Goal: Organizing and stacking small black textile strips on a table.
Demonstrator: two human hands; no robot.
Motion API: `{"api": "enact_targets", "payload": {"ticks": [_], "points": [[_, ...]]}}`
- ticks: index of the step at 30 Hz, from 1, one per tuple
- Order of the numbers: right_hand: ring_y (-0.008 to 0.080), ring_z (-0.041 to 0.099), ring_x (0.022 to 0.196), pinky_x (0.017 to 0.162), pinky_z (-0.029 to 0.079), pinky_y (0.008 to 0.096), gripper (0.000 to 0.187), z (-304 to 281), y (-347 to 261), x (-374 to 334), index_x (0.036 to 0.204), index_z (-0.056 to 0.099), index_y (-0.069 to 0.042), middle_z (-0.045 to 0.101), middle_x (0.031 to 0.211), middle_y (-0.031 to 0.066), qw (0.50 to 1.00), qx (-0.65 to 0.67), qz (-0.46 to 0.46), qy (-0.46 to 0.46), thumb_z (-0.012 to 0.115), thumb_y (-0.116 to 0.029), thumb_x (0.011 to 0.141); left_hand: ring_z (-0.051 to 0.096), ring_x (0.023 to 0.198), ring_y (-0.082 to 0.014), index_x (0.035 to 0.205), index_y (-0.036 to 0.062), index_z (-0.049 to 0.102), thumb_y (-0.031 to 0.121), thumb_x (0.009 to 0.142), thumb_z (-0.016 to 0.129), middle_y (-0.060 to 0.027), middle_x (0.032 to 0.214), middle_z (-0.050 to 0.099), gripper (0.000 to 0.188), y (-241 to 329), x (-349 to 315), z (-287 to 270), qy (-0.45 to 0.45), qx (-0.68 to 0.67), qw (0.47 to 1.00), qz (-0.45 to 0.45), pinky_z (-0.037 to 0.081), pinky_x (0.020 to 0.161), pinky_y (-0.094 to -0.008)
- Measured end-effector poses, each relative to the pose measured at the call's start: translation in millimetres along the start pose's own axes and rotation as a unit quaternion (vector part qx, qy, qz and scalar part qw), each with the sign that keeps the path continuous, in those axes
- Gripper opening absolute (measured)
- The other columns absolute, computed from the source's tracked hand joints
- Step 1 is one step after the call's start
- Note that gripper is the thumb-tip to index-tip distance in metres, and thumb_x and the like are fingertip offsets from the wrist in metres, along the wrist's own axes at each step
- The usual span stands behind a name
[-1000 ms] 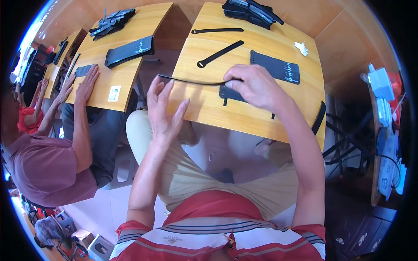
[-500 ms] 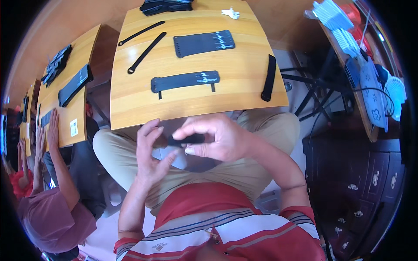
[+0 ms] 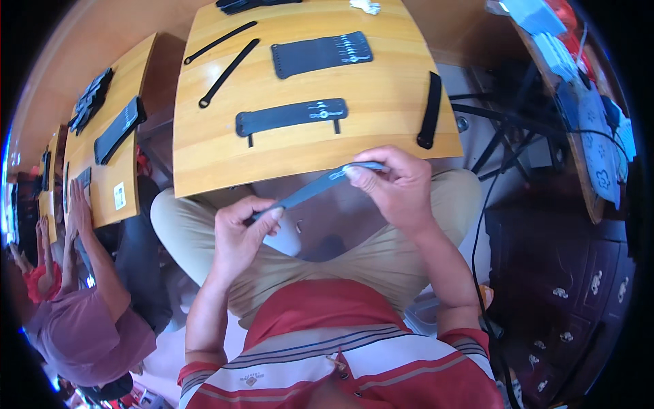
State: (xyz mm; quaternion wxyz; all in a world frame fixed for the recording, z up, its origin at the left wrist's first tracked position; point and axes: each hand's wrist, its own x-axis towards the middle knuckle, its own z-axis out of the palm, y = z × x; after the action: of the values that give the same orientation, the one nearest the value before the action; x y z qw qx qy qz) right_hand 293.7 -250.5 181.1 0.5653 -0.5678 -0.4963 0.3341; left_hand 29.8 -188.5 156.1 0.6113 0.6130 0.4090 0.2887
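A dark grey strap with pale print [image 3: 310,191] is stretched between my hands, above my lap and just off the table's front edge. My left hand [image 3: 240,230] pinches its lower left end between thumb and fingers. At the upper right end, my right hand [image 3: 398,189] grips it, with the thumb on the near face. On the wooden table [image 3: 204,160] lies a dark grey printed band with two short black tabs [image 3: 286,119]. Behind it is a wider dark grey printed panel [image 3: 310,58] with a row of holes along its left edge.
Two thin black straps with looped ends [image 3: 228,73] lie at the table's left. A wider black strap [image 3: 429,112] is by the right edge. Dark folded pieces [image 3: 248,5] and a white crumpled item [image 3: 366,7] sit at the back. A co-worker [image 3: 95,327] sits at a left table [image 3: 126,167].
My hands have moved apart, the right one up and to the right. The strap, bunched at my right hand before, is now drawn out, and my left hand has closed on its other end.
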Motion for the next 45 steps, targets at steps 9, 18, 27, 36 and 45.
{"api": "enact_targets", "payload": {"ticks": [9,18,27,36,45], "points": [[0.0139,0.071,0.075,0.075,0.063,0.0293,0.023,3.5,38.6,21.9,0.115,0.069,0.006,0.072,0.089,0.0092,0.988,0.114,0.105,0.004,0.065,-0.010,0.100,0.067,0.075,-0.0088,0.109,-0.0047,0.072,0.011,0.097,0.072,-0.0066,0.089,0.073,0.020,0.8,38.2,-35.0,0.065,-0.100,0.992,-0.028,0.058,0.069,-0.0224],[0.0079,0.066,0.073,0.068,0.057,0.0222,0.017,11.4,61.2,40.5,0.106,0.073,0.006,0.072,0.085,0.0050,0.993,0.038,0.075,0.086,0.074,-0.006,0.093,0.062,0.068,-0.0062,0.101,-0.0024,0.074,0.009,0.092,0.077,-0.0029,0.079,0.070,0.014,-11.3,74.8,-46.6,0.134,-0.035,0.990,0.025,0.052,0.064,-0.0202],[0.0079,0.065,0.073,0.067,0.058,0.0235,0.017,14.6,72.8,57.1,0.105,0.072,0.006,0.071,0.087,0.0057,0.992,-0.032,0.076,0.099,0.073,-0.007,0.095,0.055,0.069,-0.0038,0.105,-0.0030,0.075,0.010,0.095,0.074,0.0006,0.077,0.067,0.017,-23.3,99.4,-48.4,0.155,0.071,0.985,0.032,0.047,0.064,-0.0190],[0.0073,0.063,0.071,0.060,0.055,0.0218,0.014,18.1,79.1,65.6,0.104,0.071,0.006,0.069,0.089,0.0049,0.988,-0.073,0.085,0.106,0.072,-0.006,0.095,0.054,0.063,-0.0027,0.100,-0.0035,0.074,0.009,0.093,0.076,0.0003,0.073,0.067,0.014,-19.0,110.5,-48.6,0.195,0.080,0.976,-0.060,0.045,0.056,-0.0195],[0.0072,0.063,0.072,0.054,0.055,0.0209,0.013,19.2,76.4,71.6,0.105,0.071,0.005,0.068,0.095,0.0064,0.984,-0.095,0.094,0.115,0.071,-0.002,0.094,0.056,0.061,-0.0046,0.100,-0.0061,0.074,0.007,0.092,0.076,-0.0020,0.072,0.069,0.015,-17.2,116.0,-47.7,0.202,0.127,0.969,-0.061,0.046,0.056,-0.0214]]}}
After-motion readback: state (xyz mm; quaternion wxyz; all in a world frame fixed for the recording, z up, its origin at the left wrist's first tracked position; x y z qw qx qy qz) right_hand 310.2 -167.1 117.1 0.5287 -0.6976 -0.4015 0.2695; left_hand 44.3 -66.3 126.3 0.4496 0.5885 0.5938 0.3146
